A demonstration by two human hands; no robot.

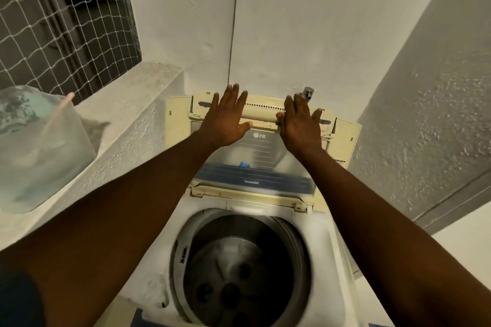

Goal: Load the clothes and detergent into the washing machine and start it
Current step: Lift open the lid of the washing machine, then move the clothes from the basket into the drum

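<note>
Both forearms over open drum (245, 271); spread fingers (233, 98) flat against raised lid (261, 151), gripping nothing.

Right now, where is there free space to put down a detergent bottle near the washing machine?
The concrete ledge is bare between the large water jug and the raised lid. The drum is empty. The lid's top edge is crowded: left hand, right hand, tap.

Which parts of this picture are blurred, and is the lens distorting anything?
Head view: the folded cream lid and grey steel drum are motion-smeared; both hands, left and right, stay sharper; the wide lens splays the white walls outward.
</note>
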